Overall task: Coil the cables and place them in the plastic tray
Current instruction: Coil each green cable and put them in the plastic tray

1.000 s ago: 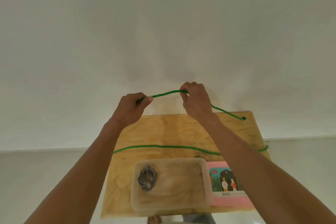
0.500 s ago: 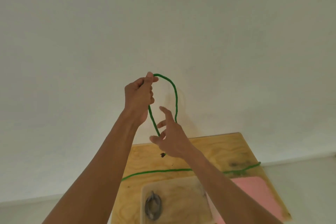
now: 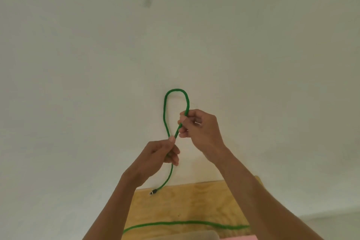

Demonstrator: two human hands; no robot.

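Up against the white wall, a thin green braided cable (image 3: 167, 122) forms one tall loop — left hand (image 3: 155, 155) pinching its crossing, right hand (image 3: 200, 130) gripping the right strand; its plug end dangles over the plywood surface (image 3: 194, 204), the remainder trailing across it.

Two bare forearms, no sleeves.
Left hand (image 3: 155, 154) and right hand (image 3: 202, 132): nothing worn on wrists or fingers (image 3: 183, 122).
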